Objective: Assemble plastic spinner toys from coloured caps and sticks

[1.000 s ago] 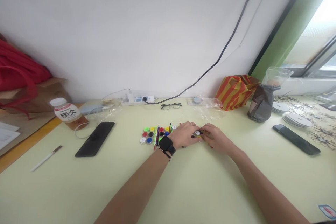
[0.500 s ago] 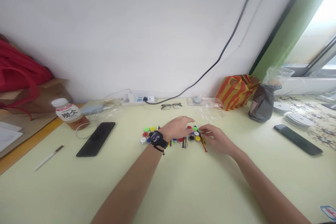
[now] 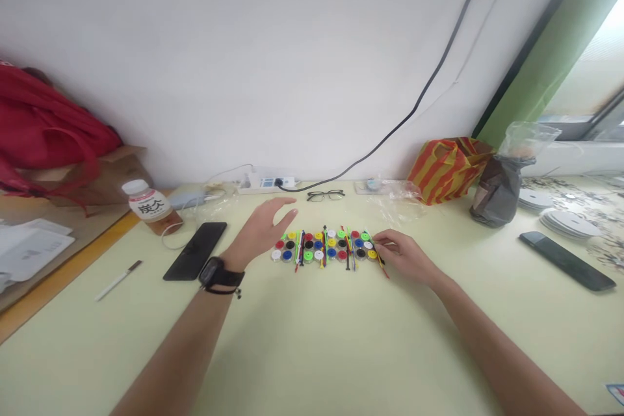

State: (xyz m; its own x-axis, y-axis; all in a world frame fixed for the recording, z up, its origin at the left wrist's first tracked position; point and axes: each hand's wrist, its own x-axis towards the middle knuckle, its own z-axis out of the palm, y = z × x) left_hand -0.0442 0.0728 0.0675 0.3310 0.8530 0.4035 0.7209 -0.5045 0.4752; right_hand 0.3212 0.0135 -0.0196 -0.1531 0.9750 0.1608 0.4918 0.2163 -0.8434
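Small round pieces with coloured tops [image 3: 331,243] stand in blocks of short rows on the table. Between the blocks lie bundles of thin coloured strips that look like cable ties [image 3: 324,248]. My left hand [image 3: 263,224], wearing a black watch [image 3: 214,272], hovers over the left end of the rows, thumb and fingers apart, nothing in it. At the right end my right hand [image 3: 402,257] rests low, its curled fingertips closed on the bundle of red, yellow and dark cable ties [image 3: 381,262] beside the last block. Its thumb is partly hidden.
Glasses [image 3: 325,195] and a power strip [image 3: 266,184] lie along the wall. On the left are a phone [image 3: 195,251], a pen [image 3: 117,281] and a drink bottle [image 3: 153,209]. To the right are a striped bag [image 3: 446,172], a grey bag [image 3: 497,192] and another phone [image 3: 565,260].
My left hand has moved left, off the middle of the rows, uncovering the round pieces and cable ties there. My right hand stays at the right end. The view has shifted slightly.
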